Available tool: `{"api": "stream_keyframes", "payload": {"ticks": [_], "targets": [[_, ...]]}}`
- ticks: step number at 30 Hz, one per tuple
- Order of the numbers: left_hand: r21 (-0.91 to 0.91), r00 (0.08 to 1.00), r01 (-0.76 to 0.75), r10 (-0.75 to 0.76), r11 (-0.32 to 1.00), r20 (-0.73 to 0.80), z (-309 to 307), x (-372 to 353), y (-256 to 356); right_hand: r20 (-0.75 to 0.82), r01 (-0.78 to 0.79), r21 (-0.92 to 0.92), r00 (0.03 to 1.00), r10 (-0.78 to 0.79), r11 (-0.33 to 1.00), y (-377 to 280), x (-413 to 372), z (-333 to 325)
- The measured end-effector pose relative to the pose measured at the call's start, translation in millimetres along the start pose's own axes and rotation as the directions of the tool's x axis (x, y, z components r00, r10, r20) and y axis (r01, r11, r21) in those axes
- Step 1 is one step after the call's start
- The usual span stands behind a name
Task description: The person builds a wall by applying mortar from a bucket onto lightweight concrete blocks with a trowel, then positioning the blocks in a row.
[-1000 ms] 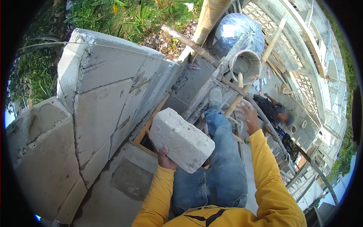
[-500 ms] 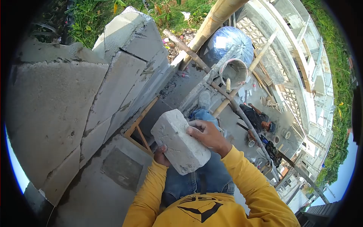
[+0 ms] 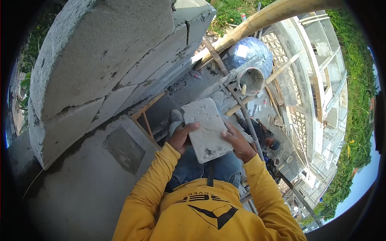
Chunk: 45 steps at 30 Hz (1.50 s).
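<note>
A pale grey concrete block, rough and chipped near its lower edge, is held in front of my body with its broad face toward me. My left hand grips its left side, thumb lying on the face. On the opposite side my right hand clasps the edge, its thumb also on the face. The fingers behind the block are hidden. To the left rises a block wall with mortar joints and a rough upper edge.
A mortar bucket with a handled tool stands at the right beside bamboo poles. Behind it sits a blue plastic-wrapped bundle. Below, a person is among several buckets. A wooden frame borders an opening near my feet.
The block has turned so its broad face is toward me, and my right hand has moved from its top to its right side. My view has shifted closer to the wall.
</note>
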<state>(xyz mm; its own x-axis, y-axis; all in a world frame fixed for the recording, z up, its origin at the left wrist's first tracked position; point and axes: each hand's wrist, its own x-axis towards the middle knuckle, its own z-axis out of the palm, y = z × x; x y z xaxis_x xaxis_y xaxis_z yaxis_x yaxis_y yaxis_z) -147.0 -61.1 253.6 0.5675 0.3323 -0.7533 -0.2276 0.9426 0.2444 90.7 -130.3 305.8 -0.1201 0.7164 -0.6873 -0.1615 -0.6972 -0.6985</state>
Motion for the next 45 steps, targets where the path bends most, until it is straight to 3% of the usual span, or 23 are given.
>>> {"api": "stream_keyframes", "payload": {"ticks": [1,3,6,11,13,15,18,20,21,22,23,26,27,29,35,41,45], "targets": [[0.112,0.999,-0.008,0.013,0.994,-0.040,6.0,-2.4,0.8,0.020,-0.066,0.179,0.998,0.063,0.982,1.4,-3.2,-0.5],[0.093,0.995,0.053,-0.044,0.994,-0.093,12.9,-12.4,6.7,0.074,-0.176,0.497,0.984,0.161,0.850,7.8,-9.9,-7.6],[0.022,0.999,0.036,-0.035,0.999,-0.025,29.3,-31.6,17.8,-0.003,-0.156,0.712,0.974,0.226,0.684,13.8,-19.5,-11.5],[-0.050,0.996,-0.010,0.015,0.999,0.091,39.5,-44.6,19.0,-0.034,-0.095,0.729,0.984,0.174,0.678,-0.7,-33.0,-11.9],[0.030,0.998,-0.047,0.046,0.998,0.049,50.7,-53.3,18.3,-0.036,-0.097,0.698,0.985,0.170,0.709,-9.4,-38.9,-12.4],[0.065,0.998,-0.066,0.065,0.996,0.020,71.0,-70.6,24.4,-0.040,-0.093,0.616,0.988,0.150,0.782,-15.7,-44.6,-11.6],[0.192,0.974,-0.215,0.224,0.958,-0.026,82.3,-69.0,6.7,-0.051,-0.128,0.469,0.984,0.171,0.874,-31.1,-53.2,-9.3],[0.113,0.993,-0.103,0.108,0.988,-0.038,80.9,-72.5,8.1,-0.100,-0.142,0.367,0.977,0.191,0.919,-47.7,-61.6,-3.4],[0.103,0.998,-0.050,0.053,0.993,-0.028,79.8,-74.7,11.4,-0.187,-0.048,0.071,0.981,0.061,0.996,-54.6,-66.4,-4.7],[0.095,1.000,0.004,-0.003,0.995,-0.017,78.9,-76.4,14.6,-0.232,0.030,-0.238,0.969,-0.087,0.971,-61.7,-71.4,-8.5],[0.101,0.998,0.039,-0.034,0.994,-0.051,76.7,-76.0,13.2,-0.232,0.082,-0.527,0.944,-0.236,0.846,-70.4,-76.7,-9.9],[0.006,0.996,0.046,-0.046,0.999,-0.077,75.4,-76.7,18.7,0.135,0.364,-0.814,0.877,-0.462,0.453,-136.0,-111.9,24.7],[0.023,0.995,0.081,-0.080,0.996,-0.062,74.0,-76.6,23.5,0.214,0.361,-0.872,0.889,-0.405,0.331,-141.5,-115.2,32.6],[-0.001,0.992,0.117,-0.117,0.993,-0.040,74.3,-76.3,32.3,0.331,0.360,-0.930,0.909,-0.253,0.074,-143.2,-119.8,47.7],[0.018,0.989,0.146,-0.147,0.989,0.019,81.2,-76.3,50.0,0.352,0.358,-0.930,0.810,-0.469,-0.081,-110.9,-99.7,42.3],[-0.018,0.996,0.090,-0.090,0.996,0.003,94.3,-70.0,56.5,0.297,0.370,-0.929,0.771,-0.563,0.017,-122.1,-86.5,33.1],[0.043,0.988,0.148,-0.147,0.988,-0.040,95.7,-76.9,63.4,0.075,0.249,-0.941,0.814,-0.576,0.229,-130.9,-82.2,14.5]]}}
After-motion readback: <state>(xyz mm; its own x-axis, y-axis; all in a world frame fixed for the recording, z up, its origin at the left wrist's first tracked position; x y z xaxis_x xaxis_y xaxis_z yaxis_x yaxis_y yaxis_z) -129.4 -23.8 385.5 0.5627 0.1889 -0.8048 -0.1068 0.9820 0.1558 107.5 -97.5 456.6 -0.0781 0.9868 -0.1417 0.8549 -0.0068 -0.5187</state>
